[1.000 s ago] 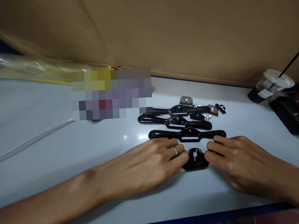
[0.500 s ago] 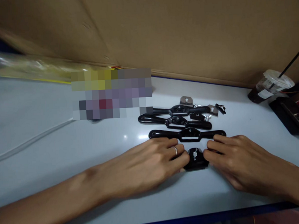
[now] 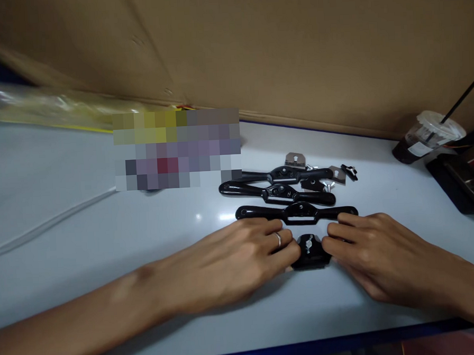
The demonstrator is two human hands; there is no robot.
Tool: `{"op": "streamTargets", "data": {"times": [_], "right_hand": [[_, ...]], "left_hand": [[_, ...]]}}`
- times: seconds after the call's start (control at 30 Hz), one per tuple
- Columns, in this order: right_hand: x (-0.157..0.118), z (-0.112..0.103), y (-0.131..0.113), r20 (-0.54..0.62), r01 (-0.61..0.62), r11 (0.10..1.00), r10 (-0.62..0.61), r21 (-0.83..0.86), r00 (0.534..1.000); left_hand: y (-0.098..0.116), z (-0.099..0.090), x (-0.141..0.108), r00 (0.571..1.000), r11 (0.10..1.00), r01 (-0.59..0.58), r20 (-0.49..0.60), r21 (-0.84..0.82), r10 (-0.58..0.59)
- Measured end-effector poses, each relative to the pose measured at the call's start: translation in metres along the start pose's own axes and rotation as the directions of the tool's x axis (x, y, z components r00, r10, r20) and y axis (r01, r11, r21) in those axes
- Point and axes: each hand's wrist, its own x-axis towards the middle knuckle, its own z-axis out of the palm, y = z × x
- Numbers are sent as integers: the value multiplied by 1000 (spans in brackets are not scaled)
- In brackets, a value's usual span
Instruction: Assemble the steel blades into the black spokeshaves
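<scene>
A black metal piece with a silver screw (image 3: 310,250) lies between my hands on the white table (image 3: 144,219). My left hand (image 3: 260,250), with a ring on one finger, is closed at its left edge. At the right edge, my right hand (image 3: 368,250) has its fingers curled against it. Just beyond lies a black two-handled tool frame (image 3: 300,212), its ends close to my fingers. Two similar frames, a middle one (image 3: 281,192) and a far one (image 3: 284,174), lie behind it. My fingertips are partly hidden.
Metal blades (image 3: 295,160), a black clamp piece (image 3: 313,184) and a small dark part (image 3: 349,172) lie around the far frames. A drink cup with a straw (image 3: 429,135) and a black box (image 3: 460,184) stand right. Cardboard (image 3: 254,49) rises behind; a white cable (image 3: 52,220) runs left.
</scene>
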Motion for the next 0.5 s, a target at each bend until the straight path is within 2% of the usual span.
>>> {"op": "streamTargets", "data": {"times": [0.33,0.5], "right_hand": [[1,2,-2,14,-25,999,25,-34,1000],[-1,-2,1,36,-51,998,50,38,998]], "left_hand": [[1,2,-1,999,999,3,-34,-39,-4],[0,2,-1,1000,1000,-1,-28,-29,0]]}}
